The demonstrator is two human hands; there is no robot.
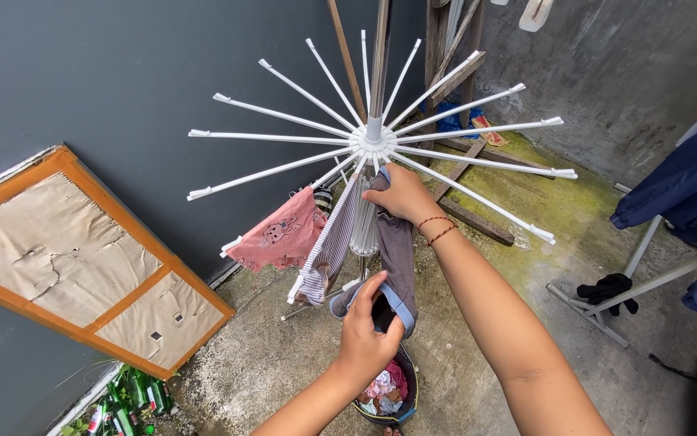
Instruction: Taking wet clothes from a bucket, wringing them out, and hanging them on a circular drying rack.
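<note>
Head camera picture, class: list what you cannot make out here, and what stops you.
- Bucket: mostly hidden behind the left hand.
- Grey garment: its top is covered by the right hand.
- Bottles: cut off by the bottom edge.
- Blue cloth: cut off by the right edge.

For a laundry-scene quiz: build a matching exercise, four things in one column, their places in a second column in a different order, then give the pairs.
Things:
1. grey garment
2. pink garment
3. bucket
4. black cloth

Places:
A. on the ground by the base of a second rack, at right
B. draped over a lower arm of the white drying rack, left of the striped garment
C. held between the left hand and right hand
D. on the ground under the hands, clothes inside

Pairs: 1-C, 2-B, 3-D, 4-A
</note>
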